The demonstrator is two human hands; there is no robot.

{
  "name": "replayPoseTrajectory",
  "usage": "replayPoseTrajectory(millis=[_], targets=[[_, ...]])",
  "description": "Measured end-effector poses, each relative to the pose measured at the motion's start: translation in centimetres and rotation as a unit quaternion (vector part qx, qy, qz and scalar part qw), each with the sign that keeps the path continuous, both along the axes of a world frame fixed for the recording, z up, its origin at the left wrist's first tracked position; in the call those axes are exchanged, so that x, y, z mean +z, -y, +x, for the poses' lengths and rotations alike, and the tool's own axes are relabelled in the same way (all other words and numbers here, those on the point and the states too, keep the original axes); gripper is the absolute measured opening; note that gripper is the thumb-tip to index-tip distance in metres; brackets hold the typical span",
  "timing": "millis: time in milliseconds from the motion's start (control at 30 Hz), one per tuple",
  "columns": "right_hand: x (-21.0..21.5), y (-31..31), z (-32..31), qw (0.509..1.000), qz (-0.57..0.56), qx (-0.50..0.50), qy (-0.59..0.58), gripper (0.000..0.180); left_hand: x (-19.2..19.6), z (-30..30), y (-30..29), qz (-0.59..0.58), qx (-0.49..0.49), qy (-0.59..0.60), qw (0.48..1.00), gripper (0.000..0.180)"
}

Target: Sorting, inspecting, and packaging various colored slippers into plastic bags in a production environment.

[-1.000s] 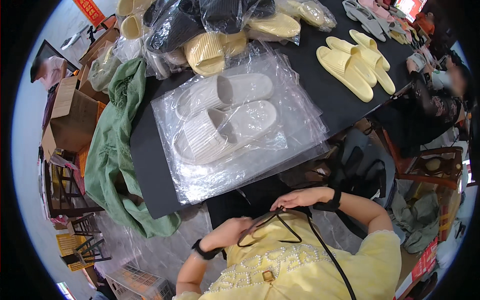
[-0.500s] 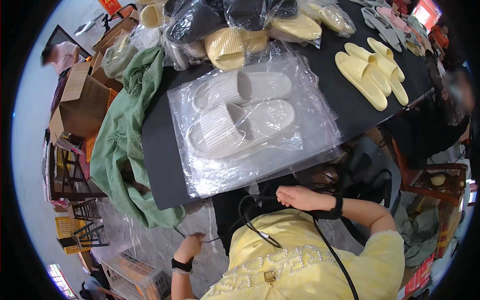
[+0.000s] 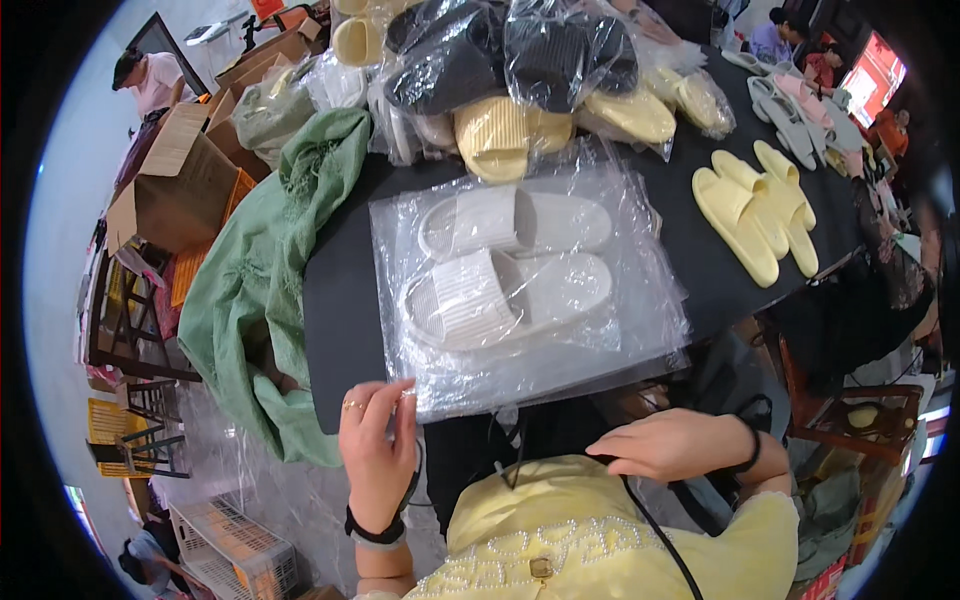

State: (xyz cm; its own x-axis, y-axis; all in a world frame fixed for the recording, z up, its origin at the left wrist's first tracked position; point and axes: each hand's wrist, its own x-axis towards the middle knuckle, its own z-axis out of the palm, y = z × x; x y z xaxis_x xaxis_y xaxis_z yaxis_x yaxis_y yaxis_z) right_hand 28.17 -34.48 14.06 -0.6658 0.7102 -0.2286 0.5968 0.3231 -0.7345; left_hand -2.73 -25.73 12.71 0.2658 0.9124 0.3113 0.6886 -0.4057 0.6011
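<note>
The left hand [image 3: 375, 450], lower centre, half-curls its fingers near bagged white slippers [image 3: 565, 290]; the right hand [image 3: 670, 445], lower right, bends its fingers; I cannot tell either's hold.

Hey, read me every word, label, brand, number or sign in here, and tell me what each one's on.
Yellow shirt: beaded lettering, too distorted to read reliably.
Red panel, upper right: any print is too blurred to read.
White slippers, clear plastic, cardboard box: no readable text.
</note>
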Motion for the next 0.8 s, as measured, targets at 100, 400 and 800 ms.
replayPoseTrajectory(millis=[100, 400, 800], targets=[[3.7, -3.0, 3.1, 0.992, 0.108, -0.041, -0.046, 0.026, -2.6, 1.9, -2.7, 0.07, 0.002, -0.046, 0.996, 0.039], [-4.2, -9.2, 10.7, 0.915, -0.028, -0.397, -0.059, 0.028, -9.2, 2.9, -2.3, -0.07, 0.051, -0.118, 0.989, 0.07], [-5.9, -9.7, 10.8, 0.803, -0.212, -0.41, -0.376, 0.036, -9.9, 2.5, -2.0, -0.015, 0.092, -0.039, 0.995, 0.054]])
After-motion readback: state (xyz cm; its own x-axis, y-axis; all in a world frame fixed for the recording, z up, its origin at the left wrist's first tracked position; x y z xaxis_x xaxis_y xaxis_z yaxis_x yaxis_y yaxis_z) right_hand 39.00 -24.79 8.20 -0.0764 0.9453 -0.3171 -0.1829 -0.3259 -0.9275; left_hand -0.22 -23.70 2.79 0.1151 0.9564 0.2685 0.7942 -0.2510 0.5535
